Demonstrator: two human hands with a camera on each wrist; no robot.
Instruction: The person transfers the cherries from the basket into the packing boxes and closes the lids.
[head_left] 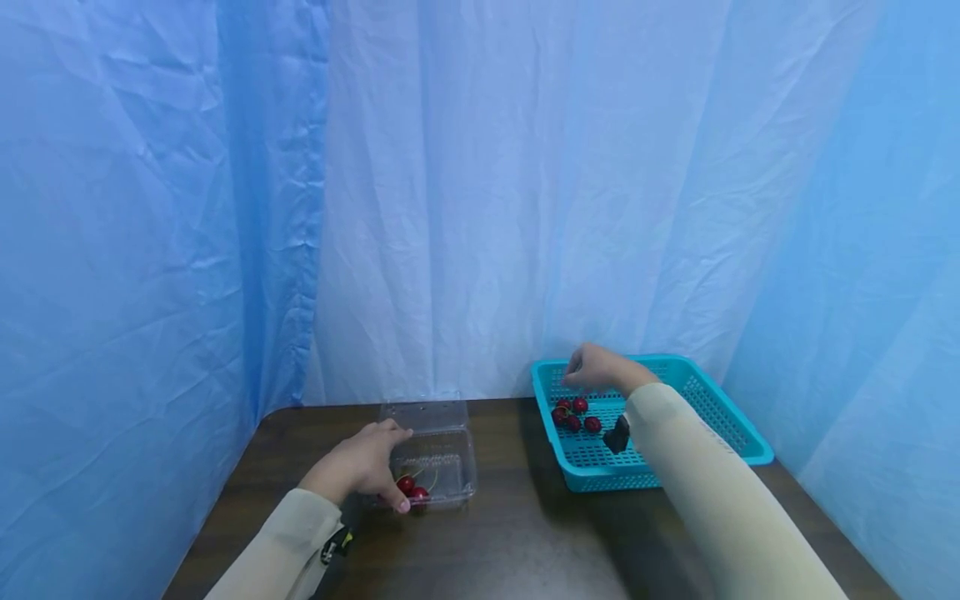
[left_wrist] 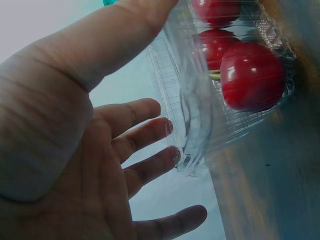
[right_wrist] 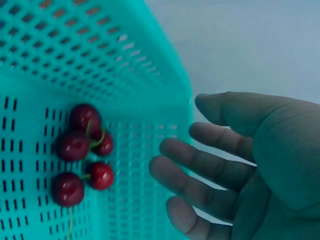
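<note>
Hands work apart, one at each container. The left hand (head_left: 367, 458) is spread at lower centre-left of the frame, its thumb over the near rim of a clear plastic clamshell box (head_left: 453, 475) and its fingers along the left side; how firmly it presses, I cannot tell. The right hand (head_left: 603, 367) hangs over the upper left of a turquoise mesh basket (head_left: 611, 481), fingers loosely bent, thumb apart, pinching nothing.

Just below it in the frame, five cherries (head_left: 573, 422) cluster at the basket's left side, apart from the fingertips. More red cherries (head_left: 406, 483) lie in the box's lower left, beside the left thumb. The step in hand looks like reaching for a cherry while the box is steadied; the next move seems to call for lowering the right fingers and pinching one fruit or stem.

Beyond, the box's lid (head_left: 425, 415) lies back on the dark wooden table (head_left: 510, 533).
</note>
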